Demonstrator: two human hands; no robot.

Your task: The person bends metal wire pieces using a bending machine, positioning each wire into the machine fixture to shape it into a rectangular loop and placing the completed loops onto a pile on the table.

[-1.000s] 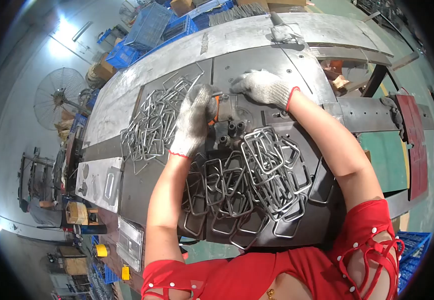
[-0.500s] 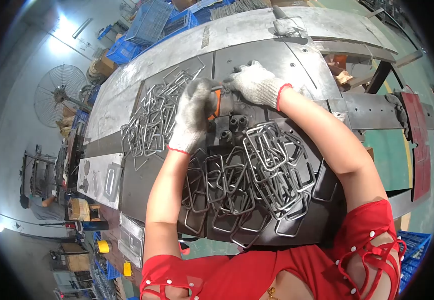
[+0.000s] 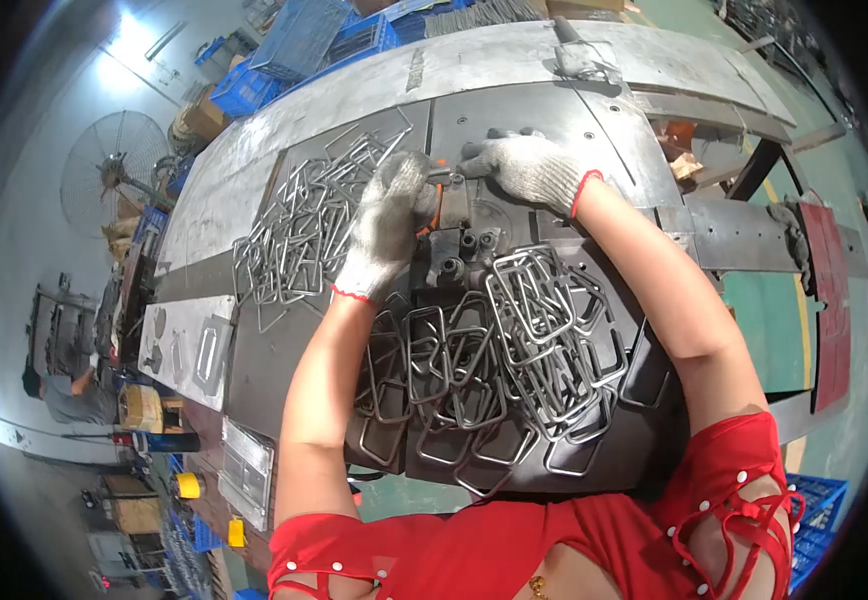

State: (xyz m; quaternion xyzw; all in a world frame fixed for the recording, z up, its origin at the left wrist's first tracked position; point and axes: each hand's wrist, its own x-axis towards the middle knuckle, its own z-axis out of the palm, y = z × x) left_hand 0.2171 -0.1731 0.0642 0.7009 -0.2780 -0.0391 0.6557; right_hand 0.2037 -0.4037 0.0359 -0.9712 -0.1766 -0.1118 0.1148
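Note:
My left hand (image 3: 391, 205), in a grey-white knitted glove with a red cuff edge, is closed at the left side of a dark metal fixture (image 3: 446, 245). A short rod end and an orange strip (image 3: 440, 205) show by its fingertips; what the fingers grip is mostly hidden. Just right of the fixture's top is my right hand (image 3: 531, 168), gloved alike, its fingers stretched leftward and apart from the rod end. Bent wire frames (image 3: 544, 350) lie heaped near me below the fixture. Another pile of bent rods (image 3: 299, 215) lies left of my left hand.
The fixture stands on a grey metal table (image 3: 514, 100). A wrapped object with a handle (image 3: 584, 60) lies at the far edge. Blue crates (image 3: 299, 40) stand behind, a large fan (image 3: 114, 170) at left. Another person (image 3: 79, 395) is far off at left.
My right hand has drawn back a little to the right from the fixture, its fingers straighter. My left hand stays at the fixture. The camera view has shifted slightly.

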